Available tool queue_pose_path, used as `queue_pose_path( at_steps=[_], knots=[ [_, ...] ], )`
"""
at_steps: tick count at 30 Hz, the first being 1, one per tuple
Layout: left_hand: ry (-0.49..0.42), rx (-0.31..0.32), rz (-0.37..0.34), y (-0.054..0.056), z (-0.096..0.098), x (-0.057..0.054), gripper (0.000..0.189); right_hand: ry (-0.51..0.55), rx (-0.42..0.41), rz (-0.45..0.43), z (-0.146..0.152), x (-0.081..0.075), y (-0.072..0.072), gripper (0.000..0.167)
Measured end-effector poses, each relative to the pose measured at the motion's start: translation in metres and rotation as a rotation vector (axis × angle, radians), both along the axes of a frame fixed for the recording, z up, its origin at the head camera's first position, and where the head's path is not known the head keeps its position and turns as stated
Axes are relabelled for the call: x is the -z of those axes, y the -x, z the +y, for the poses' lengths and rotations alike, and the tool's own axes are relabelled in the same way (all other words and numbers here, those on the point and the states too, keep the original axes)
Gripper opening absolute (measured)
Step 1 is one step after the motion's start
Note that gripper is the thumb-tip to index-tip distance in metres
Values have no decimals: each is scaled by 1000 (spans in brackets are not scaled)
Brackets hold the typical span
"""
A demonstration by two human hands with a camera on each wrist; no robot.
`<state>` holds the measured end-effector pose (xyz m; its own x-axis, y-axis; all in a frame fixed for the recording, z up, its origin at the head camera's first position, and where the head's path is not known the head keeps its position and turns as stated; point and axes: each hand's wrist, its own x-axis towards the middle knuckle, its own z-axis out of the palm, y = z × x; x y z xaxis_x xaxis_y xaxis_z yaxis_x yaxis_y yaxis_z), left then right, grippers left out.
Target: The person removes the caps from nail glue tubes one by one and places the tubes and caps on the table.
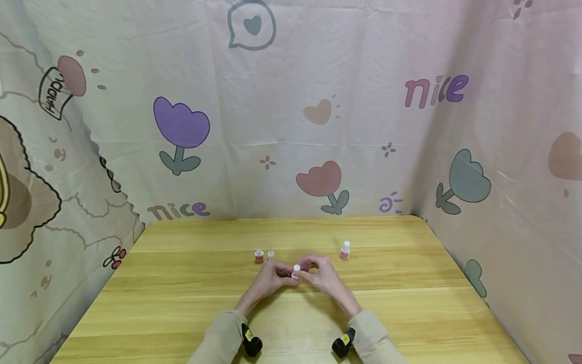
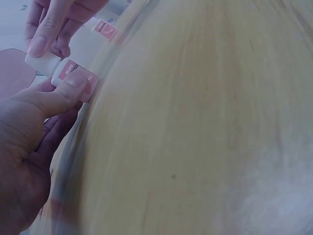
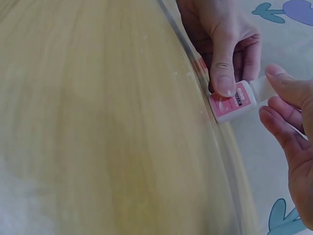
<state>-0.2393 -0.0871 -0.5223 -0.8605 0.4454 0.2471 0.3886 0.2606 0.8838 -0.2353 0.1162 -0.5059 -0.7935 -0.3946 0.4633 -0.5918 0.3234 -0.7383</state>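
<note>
A small white glue bottle [image 1: 296,277] with a pink label stands in the middle of the wooden table. My left hand [image 1: 269,279] pinches its body between thumb and fingers; the thumb covers part of the label in the left wrist view. At the top, my right hand [image 1: 324,275] pinches the white cap [image 3: 262,89] between thumb and fingers. The cap sits on the bottle in the right wrist view. Printed letters on the label [image 3: 230,104] read "GLUE".
Beyond my left hand stand another small bottle [image 1: 259,257] with a red-pink label and a white cap-like piece [image 1: 271,254] with a thin stem pointing up. A capped glue bottle [image 1: 345,250] stands farther right. Patterned cloth [image 1: 273,182] hangs behind the table [image 1: 182,313].
</note>
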Motion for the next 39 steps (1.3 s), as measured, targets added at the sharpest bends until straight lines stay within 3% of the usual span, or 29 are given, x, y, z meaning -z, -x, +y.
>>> queue_pose_path(
  at_steps=[19,29,39],
  knots=[
    [2,-13,0,1,0,0,19,-55,-23,137,0,2,2,11],
    [9,-9,-1,0,0,-1,16,-25,-68,131,0,1,0,12],
    [10,-19,-2,0,0,0,16,-17,20,138,-4,1,1,13]
  ],
)
